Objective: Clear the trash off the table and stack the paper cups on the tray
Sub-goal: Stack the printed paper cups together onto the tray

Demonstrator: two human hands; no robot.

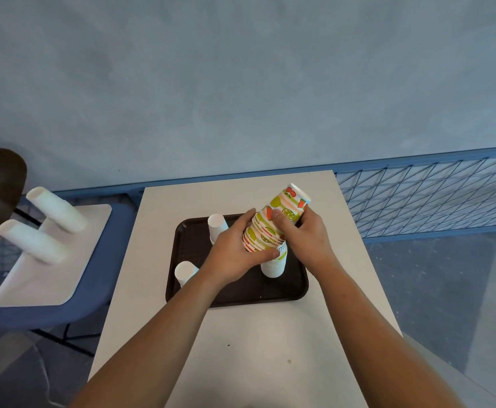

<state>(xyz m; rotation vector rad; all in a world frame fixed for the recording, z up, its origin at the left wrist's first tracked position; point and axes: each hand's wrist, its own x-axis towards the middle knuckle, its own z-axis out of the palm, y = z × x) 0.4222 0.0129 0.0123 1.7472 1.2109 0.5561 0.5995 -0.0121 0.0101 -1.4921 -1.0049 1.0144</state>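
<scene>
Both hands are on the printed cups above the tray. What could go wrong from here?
1. The printed cup stack is held tilted by the left hand and right hand, so loosely nested cups might slip apart.
2. Lowered askew, it could topple the standing stack on the tray.
3. The left hand reaches in right beside the white cup and might knock it over.

Setting: indoor canteen or café-style self-service corner; the exact kind cannot be told.

Evidence:
- small pale table [241, 334] before a plain blue-grey wall [241, 83]
- dark brown serving tray [270, 290] on the table
- printed paper cups [273, 222] above the tray and plain white cups [216, 223] on it
- far right: blue wire-mesh railing [417, 195]
- left: blue seat [49, 316] bearing a white board [49, 275] with two white cup stacks [55, 209]
- grey floor [446, 290]
</scene>
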